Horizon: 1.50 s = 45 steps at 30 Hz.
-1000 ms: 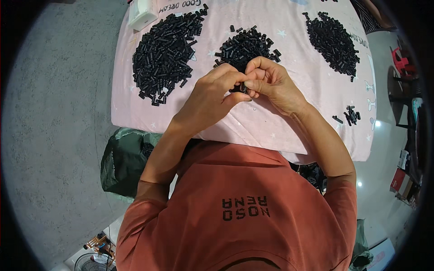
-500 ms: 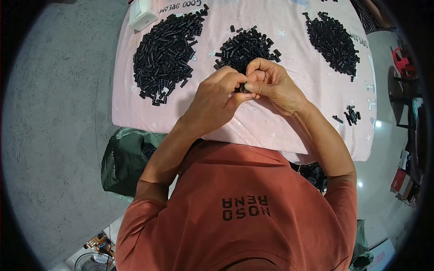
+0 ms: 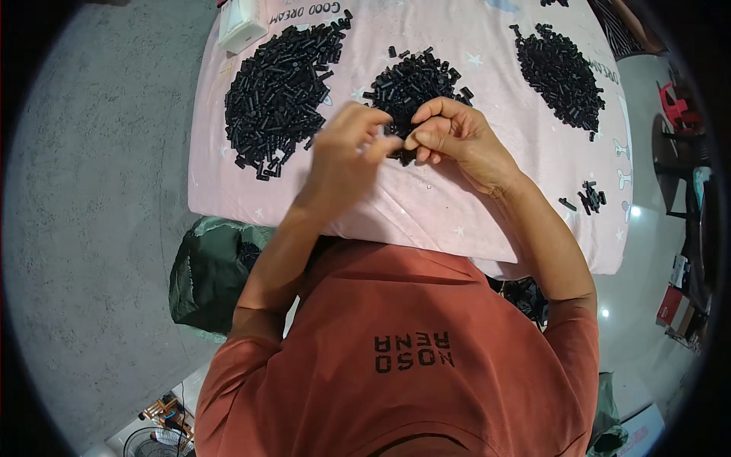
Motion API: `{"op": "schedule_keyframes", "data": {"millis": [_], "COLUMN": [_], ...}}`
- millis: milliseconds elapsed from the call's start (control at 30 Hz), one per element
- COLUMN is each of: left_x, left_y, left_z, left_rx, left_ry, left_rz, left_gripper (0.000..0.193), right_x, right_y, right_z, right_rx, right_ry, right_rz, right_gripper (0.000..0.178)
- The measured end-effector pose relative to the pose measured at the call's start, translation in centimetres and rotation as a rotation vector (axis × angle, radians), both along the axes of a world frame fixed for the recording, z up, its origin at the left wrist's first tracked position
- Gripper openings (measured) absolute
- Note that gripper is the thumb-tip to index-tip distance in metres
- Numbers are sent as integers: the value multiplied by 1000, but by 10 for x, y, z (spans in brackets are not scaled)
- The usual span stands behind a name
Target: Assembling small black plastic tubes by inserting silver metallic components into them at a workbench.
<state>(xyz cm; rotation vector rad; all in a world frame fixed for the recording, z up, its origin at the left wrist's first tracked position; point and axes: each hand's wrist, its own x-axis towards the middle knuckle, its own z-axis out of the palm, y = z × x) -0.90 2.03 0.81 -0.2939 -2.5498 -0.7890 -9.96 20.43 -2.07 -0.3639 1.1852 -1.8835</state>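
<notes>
My right hand (image 3: 461,141) is closed in a pinch, thumb pressed to fingers, over the near edge of the middle pile of small black plastic cylinders (image 3: 415,80). What it pinches is hidden by the fingertips. To its left is my left hand (image 3: 346,160), smeared by motion. Its thumb and forefinger point toward my right hand and stand apart, with nothing visible between them. A larger pile of black cylindrical pieces (image 3: 278,95) lies beyond my left hand, toward the left edge of the bed.
A pink patterned sheet (image 3: 487,221) covers the bed. Another black pile (image 3: 563,80) lies far right, and a few slim black pieces (image 3: 592,199) lie near the right edge. A white tissue box (image 3: 244,30) stands far left. A green sack (image 3: 213,278) sits on the floor.
My left hand has drawn away to the left from my right hand, its thumb and forefinger parting. My right hand stays pinched in nearly the same place.
</notes>
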Motion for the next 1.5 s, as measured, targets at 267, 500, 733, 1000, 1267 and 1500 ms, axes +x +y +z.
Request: {"op": "schedule_keyframes", "data": {"millis": [267,500,733,1000,1267,1500], "left_x": [-3,-7,-17,-18,-15,-26], "left_y": [-99,-75,-40,-39,-30,-23], "left_z": [-16,-9,-21,-22,-19,-24], "left_rx": [-7,67,78,21,42,88], "left_ry": [-31,-10,-111,-201,-237,-212], "left_rz": [556,413,67,79,50,118], "left_gripper": [25,12,10,9,11,14], "right_x": [-8,-7,-8,-7,-4,-3], "right_y": [1,0,0,1,-1,-1], "right_z": [-12,-12,-11,-7,-6,-7], "right_rx": [-31,-16,-19,-6,15,7], "right_ry": [54,53,65,72,101,102], "right_rz": [-234,-274,-293,-292,-297,-287], "right_gripper": [9,9,8,8,9,9]}}
